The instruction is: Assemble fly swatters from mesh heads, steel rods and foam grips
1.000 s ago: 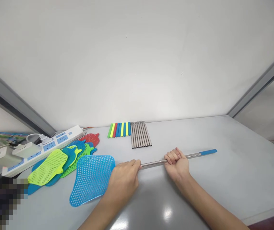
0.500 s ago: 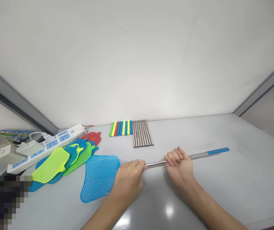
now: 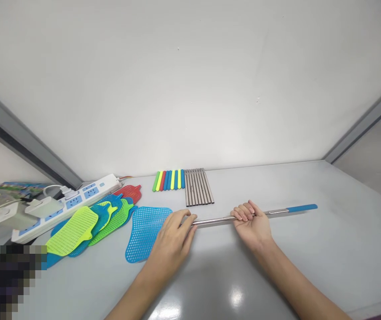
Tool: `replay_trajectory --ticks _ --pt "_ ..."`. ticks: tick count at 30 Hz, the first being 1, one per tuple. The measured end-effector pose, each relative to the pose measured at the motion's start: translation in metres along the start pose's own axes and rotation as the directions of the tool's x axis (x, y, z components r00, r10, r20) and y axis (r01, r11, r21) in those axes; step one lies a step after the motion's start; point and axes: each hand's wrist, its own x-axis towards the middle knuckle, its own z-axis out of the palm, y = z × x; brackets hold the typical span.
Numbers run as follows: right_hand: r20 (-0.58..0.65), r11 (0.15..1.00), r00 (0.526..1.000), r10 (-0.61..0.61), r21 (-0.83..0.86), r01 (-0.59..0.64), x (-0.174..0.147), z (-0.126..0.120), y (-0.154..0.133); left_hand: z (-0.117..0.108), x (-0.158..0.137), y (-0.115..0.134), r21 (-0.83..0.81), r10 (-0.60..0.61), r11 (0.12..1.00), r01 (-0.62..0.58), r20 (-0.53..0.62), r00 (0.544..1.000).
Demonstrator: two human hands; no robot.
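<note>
A fly swatter lies across the view in front of me, with a blue mesh head (image 3: 145, 233), a thin metal rod (image 3: 213, 221) and a blue grip (image 3: 302, 208) at the right end. My left hand (image 3: 175, 235) pinches it where rod and head meet, so that joint is hidden under my fingers. Palm up, my right hand (image 3: 250, 222) wraps its fingers round the rod, just left of the grip section. A stretch of bare rod shows between the two hands.
Loose swatter heads overlap at the left, a yellow one (image 3: 73, 231) on top, beside a white power strip (image 3: 72, 202) with plugs. Coloured grips (image 3: 168, 180) and metal rods (image 3: 198, 187) stand in rows near the wall (image 3: 190, 89). A pixelated dark patch covers the lower left.
The swatter's head has moved up and right and looks smaller. My left hand's grasp has loosened into a pinch with the fingers more stretched. The right hand stays closed round the rod.
</note>
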Motion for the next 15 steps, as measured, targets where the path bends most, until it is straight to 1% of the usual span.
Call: replay_trajectory --ticks 5,9,12,15 --pt "0.007 1.0 1.0 0.001 0.022 -0.002 0.007 -0.002 -0.008 -0.003 0.0 -0.009 0.083 0.008 0.997 -0.005 -0.046 0.999" --pt "0.006 1.0 1.0 -0.005 -0.001 0.005 0.012 -0.003 -0.013 -0.003 -0.001 -0.017 0.127 -0.026 0.991 0.035 -0.067 0.997" --pt "0.001 0.999 1.0 -0.006 -0.033 0.006 0.014 -0.005 -0.015 -0.002 -0.001 -0.019 0.13 -0.044 0.99 0.052 -0.07 0.997" --pt "-0.033 1.0 0.999 -0.008 -0.019 0.008 0.013 -0.006 -0.016 0.0 -0.001 -0.018 0.112 -0.046 0.992 0.052 -0.053 0.998"
